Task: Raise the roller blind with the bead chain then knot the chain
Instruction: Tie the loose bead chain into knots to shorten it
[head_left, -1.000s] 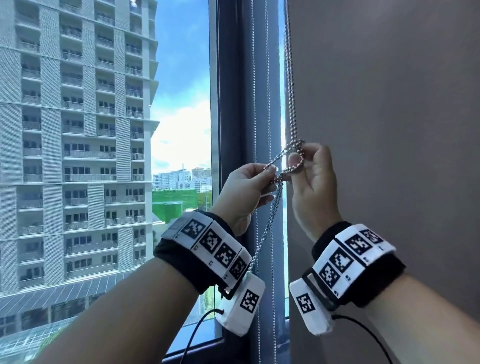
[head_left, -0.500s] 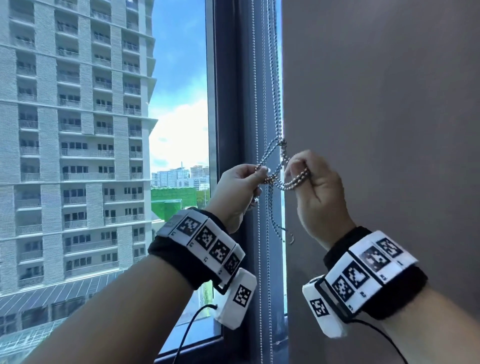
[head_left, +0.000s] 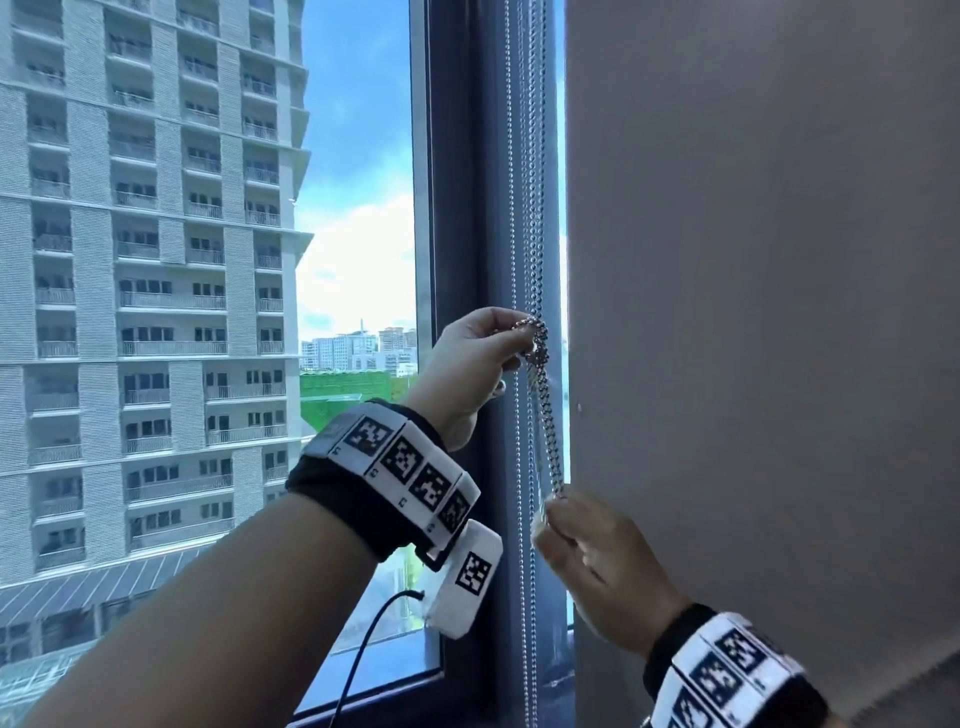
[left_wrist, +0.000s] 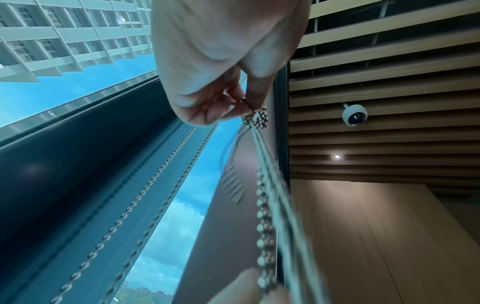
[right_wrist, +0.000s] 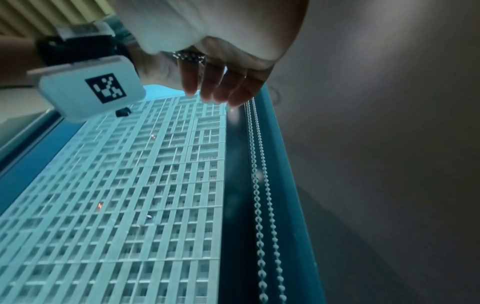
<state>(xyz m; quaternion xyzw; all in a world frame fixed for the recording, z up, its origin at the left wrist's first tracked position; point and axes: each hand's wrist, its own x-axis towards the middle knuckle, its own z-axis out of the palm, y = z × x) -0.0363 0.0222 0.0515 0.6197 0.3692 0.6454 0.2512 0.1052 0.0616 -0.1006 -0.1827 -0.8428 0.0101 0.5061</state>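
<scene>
A silver bead chain (head_left: 534, 208) hangs down the dark window frame beside the grey roller blind (head_left: 753, 312). My left hand (head_left: 480, 358) pinches a small tight knot (head_left: 539, 340) in the chain at mid height; in the left wrist view the same knot (left_wrist: 255, 118) sits at my fingertips. Below it, my right hand (head_left: 587, 551) grips the doubled chain strands (head_left: 550, 441) that run taut from the knot down to it. In the right wrist view the beads (right_wrist: 188, 55) lie against my palm, with the fingers (right_wrist: 207, 82) curled over them.
A second pair of bead chains (head_left: 519, 519) hangs free along the frame (head_left: 462, 208), left of the taut strands. Window glass (head_left: 208, 312) lies to the left, and the blind fabric fills the right side. A ceiling camera (left_wrist: 354, 115) shows in the left wrist view.
The loose loop between both hands has drawn into a small knot. My right hand has dropped well below the left, pulling the strands taut; my left hand stays at the knot.
</scene>
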